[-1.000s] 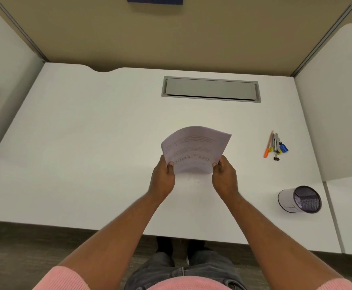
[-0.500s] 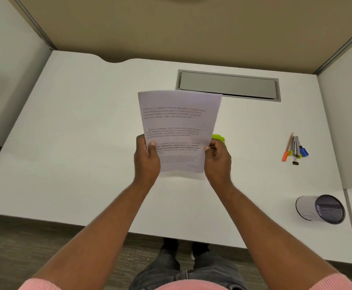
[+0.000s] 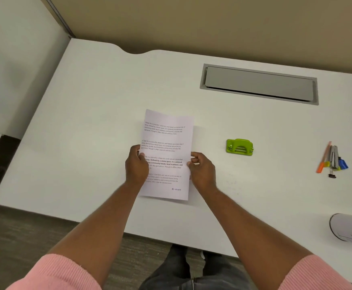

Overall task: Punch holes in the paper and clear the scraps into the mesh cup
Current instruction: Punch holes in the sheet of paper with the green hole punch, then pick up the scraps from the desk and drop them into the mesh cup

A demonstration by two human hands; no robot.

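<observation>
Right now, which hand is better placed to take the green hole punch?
Right hand, probably: the hole punch lies on its side of the paper, with bare desk between. Left hand would have to cross the sheet.

White desk (image 3: 99, 114), tan partition (image 3: 212, 24), perhaps carpet (image 3: 13, 237)

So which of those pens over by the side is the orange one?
The orange pen is the leftmost of the bundle, nearest the green hole punch. The grey ones beside it lie further right, and the blue-tipped one lies furthest right.
</observation>
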